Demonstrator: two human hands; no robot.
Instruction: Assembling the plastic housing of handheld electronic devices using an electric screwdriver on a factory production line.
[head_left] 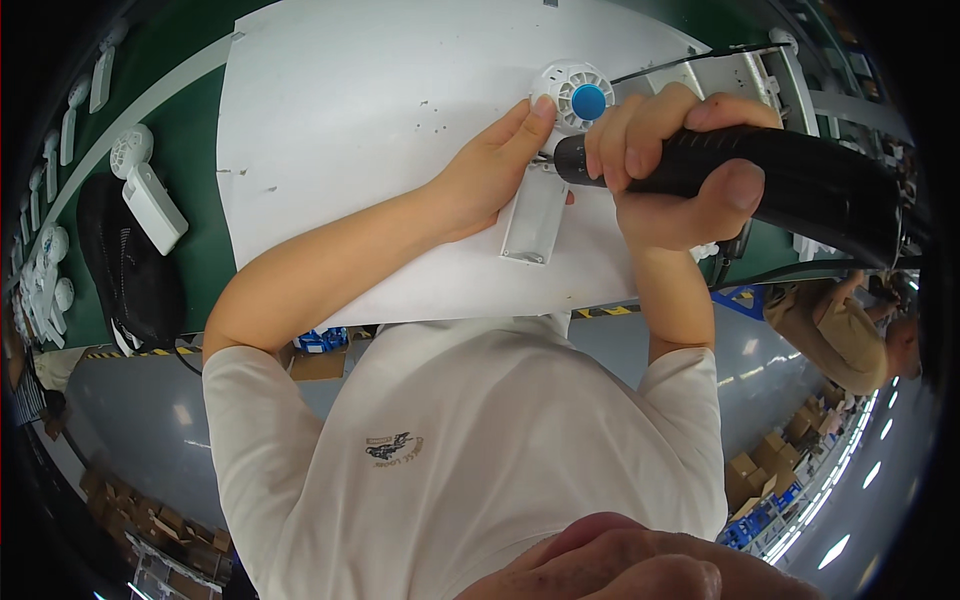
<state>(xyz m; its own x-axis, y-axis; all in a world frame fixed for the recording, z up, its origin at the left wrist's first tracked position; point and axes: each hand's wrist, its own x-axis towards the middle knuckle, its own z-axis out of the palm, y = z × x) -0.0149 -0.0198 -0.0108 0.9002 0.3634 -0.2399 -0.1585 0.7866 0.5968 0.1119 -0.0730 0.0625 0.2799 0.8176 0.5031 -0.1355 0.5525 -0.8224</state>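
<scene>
A white handheld fan [535,215] with a round vented head and a blue disc at its hub lies on the white sheet [330,130]. My left hand [500,165] grips it near the neck, the thumb pressed on the rim of the head. My right hand [680,165] is wrapped round a black electric screwdriver [800,175], held almost level. The screwdriver's nose points left, and its bit meets the fan around the joint between head and handle. The exact contact spot is partly hidden by the tool and my fingers.
Left of the sheet, another white fan [150,190] rests across a black pouch [130,260]. More white fans [50,275] line the green bench's left edge. A white metal fixture [750,85] with a dark rod stands at the right. A cable [790,270] runs by the bench edge; another person [840,335] is beyond.
</scene>
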